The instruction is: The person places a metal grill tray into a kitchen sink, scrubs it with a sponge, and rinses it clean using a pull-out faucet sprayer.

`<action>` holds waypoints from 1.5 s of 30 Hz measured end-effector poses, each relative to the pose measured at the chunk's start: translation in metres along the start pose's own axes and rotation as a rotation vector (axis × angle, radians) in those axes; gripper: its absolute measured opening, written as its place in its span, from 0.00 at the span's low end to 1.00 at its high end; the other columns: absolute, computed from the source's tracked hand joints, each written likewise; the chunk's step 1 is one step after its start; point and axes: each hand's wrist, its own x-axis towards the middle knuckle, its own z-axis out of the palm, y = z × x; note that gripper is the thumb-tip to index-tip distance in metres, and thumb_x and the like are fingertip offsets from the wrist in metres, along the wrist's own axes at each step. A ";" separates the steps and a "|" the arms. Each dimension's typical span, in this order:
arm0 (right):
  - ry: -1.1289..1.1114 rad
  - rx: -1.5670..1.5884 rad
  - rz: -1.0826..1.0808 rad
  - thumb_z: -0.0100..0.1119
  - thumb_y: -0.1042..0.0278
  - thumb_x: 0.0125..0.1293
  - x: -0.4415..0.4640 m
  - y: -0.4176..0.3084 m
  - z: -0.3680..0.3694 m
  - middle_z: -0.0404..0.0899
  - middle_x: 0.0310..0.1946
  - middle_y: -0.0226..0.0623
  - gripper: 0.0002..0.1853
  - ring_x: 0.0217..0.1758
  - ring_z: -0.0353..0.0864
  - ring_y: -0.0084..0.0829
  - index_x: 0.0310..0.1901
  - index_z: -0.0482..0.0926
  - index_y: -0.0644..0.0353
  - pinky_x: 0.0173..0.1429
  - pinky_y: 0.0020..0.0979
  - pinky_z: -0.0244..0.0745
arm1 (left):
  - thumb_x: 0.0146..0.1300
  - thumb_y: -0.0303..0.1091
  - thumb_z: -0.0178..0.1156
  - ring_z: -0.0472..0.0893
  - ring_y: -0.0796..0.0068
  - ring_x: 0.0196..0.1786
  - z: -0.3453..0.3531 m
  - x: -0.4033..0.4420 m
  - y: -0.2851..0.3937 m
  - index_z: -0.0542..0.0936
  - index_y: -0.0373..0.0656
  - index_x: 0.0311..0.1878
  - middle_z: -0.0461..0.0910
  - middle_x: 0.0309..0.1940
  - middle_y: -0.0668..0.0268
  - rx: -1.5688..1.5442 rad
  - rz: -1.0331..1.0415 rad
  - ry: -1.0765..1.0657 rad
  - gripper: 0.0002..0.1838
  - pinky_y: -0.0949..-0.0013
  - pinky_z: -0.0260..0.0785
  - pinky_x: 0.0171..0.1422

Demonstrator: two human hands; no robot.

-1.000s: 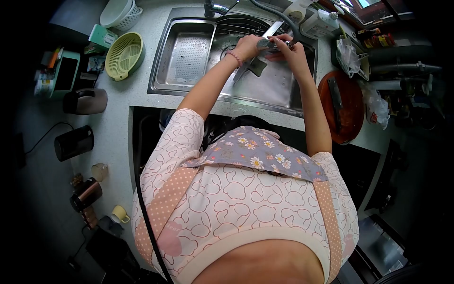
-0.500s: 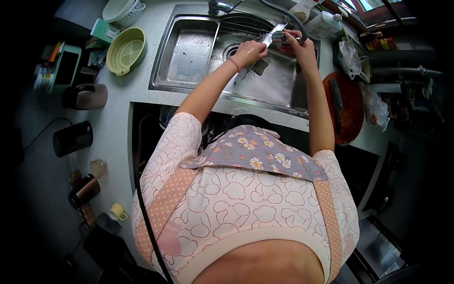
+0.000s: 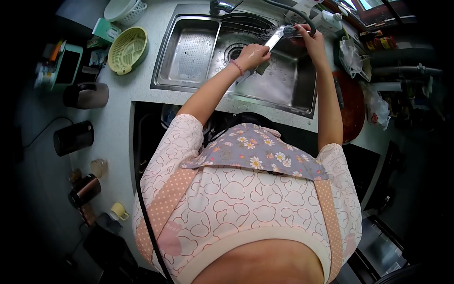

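My left hand (image 3: 253, 57) is closed around a long, flat, silvery strip (image 3: 274, 39) over the right basin of the steel sink (image 3: 291, 92). One end slants up and right from my fist; the other shows below it. Its exact kind I cannot make out. Fingers of my right hand (image 3: 309, 37) are wrapped around a faucet spray head (image 3: 290, 31) on a dark hose (image 3: 295, 15), close to the strip's upper end. A dark greenish piece (image 3: 261, 67), partly hidden by my left hand, shows beneath it.
Left of the sink stand a yellow-green colander (image 3: 126, 49) and a white basket (image 3: 130, 13). A round wooden board (image 3: 353, 111) lies right of the sink, beside my forearm. Bottles (image 3: 326, 21) stand behind the sink, and a yellow mug (image 3: 118, 211) is at lower left.
My right hand has moved up and right with the spray head. My left hand has shifted slightly right and down with the strip, whose upper end now meets the spray head.
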 end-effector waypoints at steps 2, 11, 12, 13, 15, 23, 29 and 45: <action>0.027 -0.082 -0.018 0.50 0.62 0.66 0.011 0.004 -0.008 0.79 0.33 0.33 0.14 0.31 0.80 0.23 0.41 0.78 0.64 0.32 0.23 0.79 | 0.59 0.46 0.51 0.78 0.55 0.29 0.003 0.001 0.000 0.75 0.43 0.27 0.78 0.23 0.59 -0.002 0.002 0.004 0.15 0.56 0.69 0.34; -0.074 -0.142 0.163 0.46 0.58 0.67 0.059 0.015 -0.038 0.78 0.39 0.31 0.16 0.37 0.78 0.25 0.44 0.78 0.59 0.39 0.28 0.79 | 0.57 0.44 0.53 0.79 0.55 0.29 0.003 -0.003 0.012 0.77 0.43 0.26 0.78 0.23 0.57 -0.015 0.003 0.028 0.14 0.55 0.71 0.35; -0.064 -0.170 0.166 0.46 0.57 0.67 0.063 0.020 -0.041 0.78 0.38 0.31 0.16 0.36 0.78 0.24 0.43 0.78 0.60 0.38 0.28 0.79 | 0.57 0.44 0.53 0.79 0.55 0.29 0.006 -0.004 0.013 0.78 0.43 0.26 0.78 0.23 0.58 -0.007 0.010 0.033 0.14 0.55 0.71 0.35; -0.053 -0.198 0.169 0.46 0.57 0.67 0.065 0.026 -0.044 0.78 0.37 0.31 0.16 0.36 0.78 0.24 0.42 0.78 0.60 0.38 0.27 0.79 | 0.57 0.44 0.53 0.79 0.55 0.29 0.009 -0.005 0.014 0.78 0.44 0.25 0.78 0.22 0.58 0.001 0.019 0.038 0.14 0.56 0.71 0.35; -0.068 -0.281 0.155 0.46 0.57 0.67 0.066 0.033 -0.049 0.78 0.35 0.31 0.16 0.34 0.78 0.24 0.39 0.79 0.60 0.36 0.27 0.79 | 0.57 0.44 0.53 0.79 0.56 0.28 0.014 -0.008 0.021 0.77 0.44 0.25 0.78 0.21 0.59 0.016 0.022 0.047 0.14 0.56 0.70 0.33; -0.114 -0.486 0.299 0.49 0.51 0.64 0.051 0.049 -0.041 0.75 0.21 0.36 0.21 0.21 0.77 0.28 0.30 0.80 0.63 0.21 0.29 0.75 | 0.53 0.38 0.54 0.79 0.58 0.26 0.052 -0.032 0.069 0.75 0.43 0.24 0.77 0.20 0.59 0.046 0.071 0.091 0.09 0.58 0.70 0.30; -0.111 -0.575 0.184 0.50 0.50 0.65 0.037 0.060 -0.036 0.74 0.20 0.35 0.21 0.18 0.72 0.23 0.31 0.79 0.64 0.23 0.27 0.69 | 0.54 0.37 0.54 0.79 0.58 0.23 0.069 -0.035 0.079 0.75 0.42 0.23 0.76 0.17 0.58 0.066 0.129 0.055 0.10 0.59 0.70 0.26; -0.250 0.014 0.436 0.49 0.52 0.66 0.025 0.029 -0.019 0.77 0.28 0.33 0.20 0.24 0.81 0.30 0.34 0.77 0.64 0.29 0.25 0.78 | 0.55 0.38 0.53 0.79 0.58 0.25 0.058 -0.035 0.069 0.74 0.42 0.25 0.77 0.19 0.58 0.042 0.076 0.049 0.10 0.58 0.70 0.28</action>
